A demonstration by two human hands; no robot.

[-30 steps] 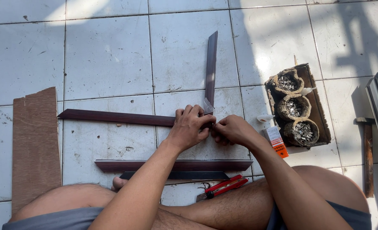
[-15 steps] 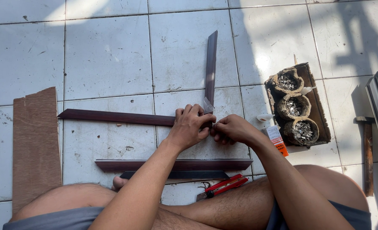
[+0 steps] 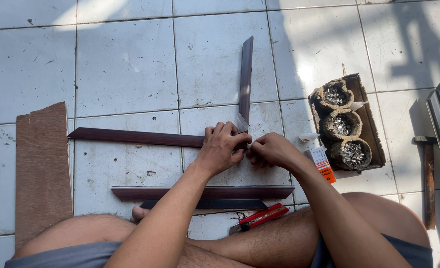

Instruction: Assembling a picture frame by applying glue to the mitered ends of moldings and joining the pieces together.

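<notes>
Two dark brown frame strips meet at a corner on the white tiled floor: one strip [image 3: 135,137] lies sideways to the left, the other [image 3: 245,79] runs away from me. My left hand [image 3: 221,148] presses down on that corner joint, fingers curled over it. My right hand [image 3: 269,150] touches the joint from the right, fingertips pinched at it. A bit of clear tape [image 3: 242,122] shows at the corner above my fingers. What sits under the fingers is hidden.
Two more dark strips [image 3: 205,192] lie in front of my crossed legs, with red-handled pliers [image 3: 259,217] beside them. A brown board [image 3: 42,168] lies left. A tray [image 3: 366,121] of small nail-filled pouches, a small orange-and-white box [image 3: 321,164] and a hammer [image 3: 428,178] lie right.
</notes>
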